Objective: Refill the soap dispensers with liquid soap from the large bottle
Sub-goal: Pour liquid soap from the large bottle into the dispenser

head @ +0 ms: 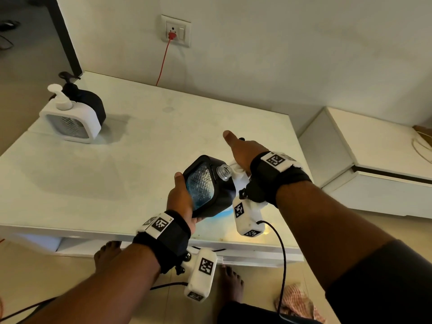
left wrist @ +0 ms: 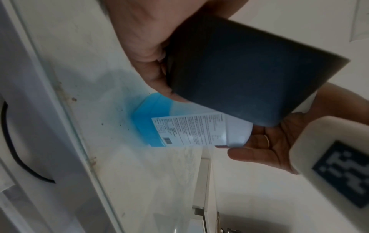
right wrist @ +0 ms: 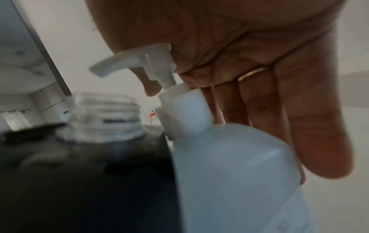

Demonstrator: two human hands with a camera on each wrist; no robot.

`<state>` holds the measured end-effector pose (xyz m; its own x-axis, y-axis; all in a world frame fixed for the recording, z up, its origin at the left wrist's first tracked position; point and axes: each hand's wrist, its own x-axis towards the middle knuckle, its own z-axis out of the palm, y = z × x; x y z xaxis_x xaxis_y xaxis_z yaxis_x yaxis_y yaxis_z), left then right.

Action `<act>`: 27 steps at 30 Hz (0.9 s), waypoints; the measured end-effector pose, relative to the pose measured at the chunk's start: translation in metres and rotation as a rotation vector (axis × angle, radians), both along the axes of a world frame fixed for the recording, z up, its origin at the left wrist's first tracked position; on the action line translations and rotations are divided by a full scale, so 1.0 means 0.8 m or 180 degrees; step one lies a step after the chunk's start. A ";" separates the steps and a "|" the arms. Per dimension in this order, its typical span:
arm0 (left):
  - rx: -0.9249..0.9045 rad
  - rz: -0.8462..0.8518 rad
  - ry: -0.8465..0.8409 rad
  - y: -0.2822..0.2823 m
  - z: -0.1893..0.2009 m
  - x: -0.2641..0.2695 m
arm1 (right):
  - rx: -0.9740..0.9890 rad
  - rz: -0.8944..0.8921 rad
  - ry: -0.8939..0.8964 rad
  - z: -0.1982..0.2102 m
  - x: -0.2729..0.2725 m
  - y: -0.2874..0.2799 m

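My left hand (head: 181,197) grips a black soap dispenser (head: 205,188) and holds it tilted above the table's front edge. Its pump is off, leaving a clear threaded neck (head: 224,172) open. In the left wrist view the black dispenser (left wrist: 249,71) hangs over the large bottle (left wrist: 179,130), which stands on the table with blue soap low inside. My right hand (right wrist: 259,78) has straight fingers, and its palm touches the large bottle's white pump head (right wrist: 135,59). In the head view the right hand (head: 240,148) and dispenser hide most of that bottle.
A white dispenser (head: 70,118) and a second black one (head: 88,101) stand at the far left of the white table (head: 117,171). A red cord hangs from the wall socket (head: 175,31). A white cabinet (head: 374,148) stands to the right. A cloth (head: 297,300) lies on the floor.
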<state>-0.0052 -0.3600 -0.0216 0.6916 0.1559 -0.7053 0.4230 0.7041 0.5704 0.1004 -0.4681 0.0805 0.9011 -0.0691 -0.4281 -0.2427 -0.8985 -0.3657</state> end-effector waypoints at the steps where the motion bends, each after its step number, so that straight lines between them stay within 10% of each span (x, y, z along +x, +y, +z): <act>1: -0.0028 0.0011 -0.0010 0.000 0.001 0.000 | 0.0058 0.0056 0.0075 0.004 -0.001 0.001; 27: -0.0092 0.0044 -0.0047 -0.001 -0.005 0.001 | 0.0141 0.0148 0.0143 0.014 -0.009 0.000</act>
<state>-0.0044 -0.3610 -0.0256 0.6997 0.1453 -0.6995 0.4048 0.7262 0.5558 0.0932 -0.4685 0.0920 0.8827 -0.0076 -0.4699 -0.2180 -0.8925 -0.3950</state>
